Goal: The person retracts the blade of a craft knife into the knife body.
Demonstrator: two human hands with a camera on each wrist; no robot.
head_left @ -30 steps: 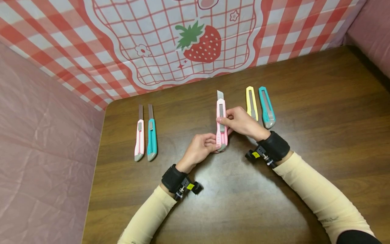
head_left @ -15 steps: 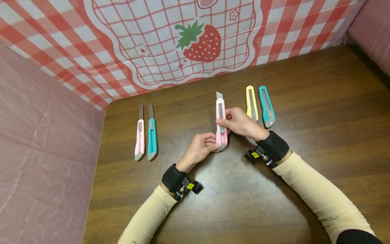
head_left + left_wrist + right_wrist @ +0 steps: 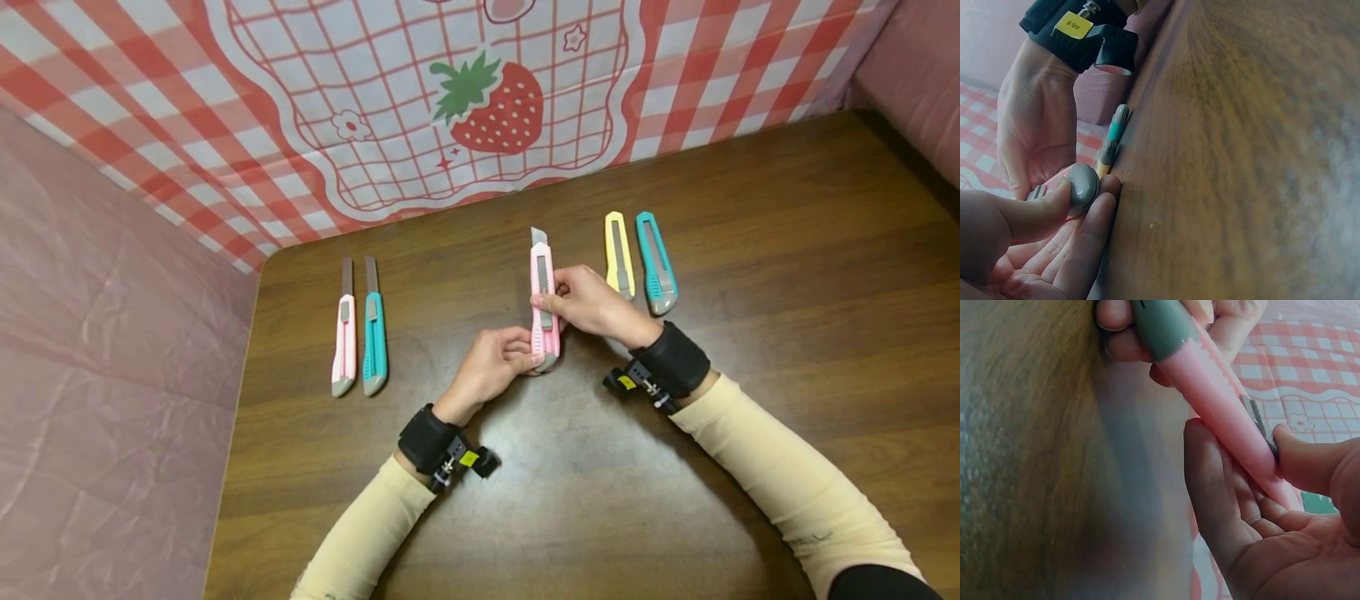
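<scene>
A pink utility knife (image 3: 543, 333) with a grey end cap stands out in the middle of the head view, a short length of blade (image 3: 539, 237) showing at its far end. My left hand (image 3: 491, 362) pinches it by the grey end, thumb on top, as the left wrist view also shows. Higher up the handle, my right hand (image 3: 596, 302) grips the same knife from the right. The right thumb (image 3: 1304, 456) presses at the grey slider, and the fingers lie beneath the pink body.
On the left lie a pink-and-white utility knife (image 3: 343, 346) and a teal utility knife (image 3: 374, 346), blades extended. A yellow utility knife (image 3: 618, 254), partly behind my right hand, and another teal one (image 3: 657, 262) lie right. A checked cloth (image 3: 300, 108) hangs behind the table (image 3: 570, 517).
The pink knife's exposed blade has become slightly shorter, and its slider and my right thumb have shifted a little toward the grey end. My left hand keeps its place.
</scene>
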